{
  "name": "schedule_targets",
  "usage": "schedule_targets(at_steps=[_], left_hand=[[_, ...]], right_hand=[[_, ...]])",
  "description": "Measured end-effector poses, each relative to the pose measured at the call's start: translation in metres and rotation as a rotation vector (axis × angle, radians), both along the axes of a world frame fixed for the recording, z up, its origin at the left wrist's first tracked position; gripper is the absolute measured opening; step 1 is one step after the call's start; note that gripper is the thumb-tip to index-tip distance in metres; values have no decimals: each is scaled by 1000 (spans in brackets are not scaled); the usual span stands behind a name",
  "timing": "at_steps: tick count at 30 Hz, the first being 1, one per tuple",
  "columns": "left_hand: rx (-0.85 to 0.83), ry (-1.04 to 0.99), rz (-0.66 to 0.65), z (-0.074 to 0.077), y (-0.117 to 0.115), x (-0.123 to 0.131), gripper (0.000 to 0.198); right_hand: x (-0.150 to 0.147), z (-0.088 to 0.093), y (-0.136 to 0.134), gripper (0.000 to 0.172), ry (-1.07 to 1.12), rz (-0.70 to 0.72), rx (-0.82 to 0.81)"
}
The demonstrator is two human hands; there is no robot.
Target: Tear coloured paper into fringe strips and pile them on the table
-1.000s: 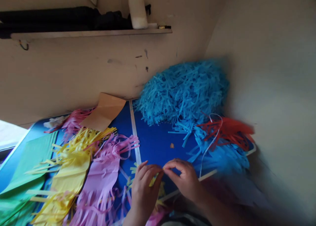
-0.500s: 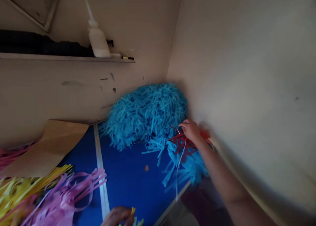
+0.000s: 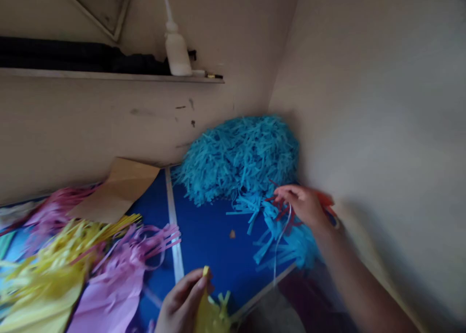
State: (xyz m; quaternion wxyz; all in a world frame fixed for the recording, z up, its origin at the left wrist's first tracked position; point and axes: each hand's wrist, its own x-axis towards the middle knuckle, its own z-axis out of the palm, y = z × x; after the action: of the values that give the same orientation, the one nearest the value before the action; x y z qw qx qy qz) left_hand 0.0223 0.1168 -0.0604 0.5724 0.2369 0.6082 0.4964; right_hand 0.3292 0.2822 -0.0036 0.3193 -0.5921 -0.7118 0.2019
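My left hand (image 3: pixel 185 296) is closed at the bottom of the head view, thumb and finger pinching the narrow yellow end of a fringed yellow paper strip (image 3: pixel 211 316). Its cut fringe spreads below the fingers. My right hand (image 3: pixel 300 202) reaches to the right side of the table with fingers pressed together. A thin white string (image 3: pixel 278 245) runs down from that hand, past red paper fringe (image 3: pixel 324 198) beneath it. Loose light-blue fringe (image 3: pixel 302 245) lies below and beside the red one. My palm and fingers partly cover the red fringe.
A big heap of light-blue fringe (image 3: pixel 243 158) fills the table corner against the walls. On the left lie yellow fringe (image 3: pixel 54 274), pink fringe (image 3: pixel 112 284) and a brown paper sheet (image 3: pixel 116 190) on the blue tabletop (image 3: pixel 204 245). Above, a shelf (image 3: pixel 138 77) carries a white bottle (image 3: pixel 178 54).
My left hand has risen into view with the yellow strip. My right hand stays near the red fringe, slightly farther right of the heap. The whole view has shifted, showing more of the left side.
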Motion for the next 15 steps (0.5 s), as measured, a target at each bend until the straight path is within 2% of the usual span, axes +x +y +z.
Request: schedule_targets(at_steps=[1, 3, 5, 7, 9, 15], left_hand=[[-40, -113, 53, 0, 1, 4, 51], [-50, -278, 135, 2, 3, 10, 46], [-24, -358, 162, 4, 2, 12, 42], [-2, -381, 163, 5, -2, 9, 41], [14, -362, 164, 6, -7, 5, 40], [51, -290, 172, 2, -16, -3, 37]], right_hand=[[-24, -4, -22, 40, 172, 132, -138], [-73, -17, -66, 43, 379, 376, -466], [-113, -30, -100, 40, 414, 479, -610], [-137, -40, -119, 36, 377, 512, -601], [-148, -44, -125, 34, 350, 522, -548], [-147, -41, -122, 33, 323, 526, -495]])
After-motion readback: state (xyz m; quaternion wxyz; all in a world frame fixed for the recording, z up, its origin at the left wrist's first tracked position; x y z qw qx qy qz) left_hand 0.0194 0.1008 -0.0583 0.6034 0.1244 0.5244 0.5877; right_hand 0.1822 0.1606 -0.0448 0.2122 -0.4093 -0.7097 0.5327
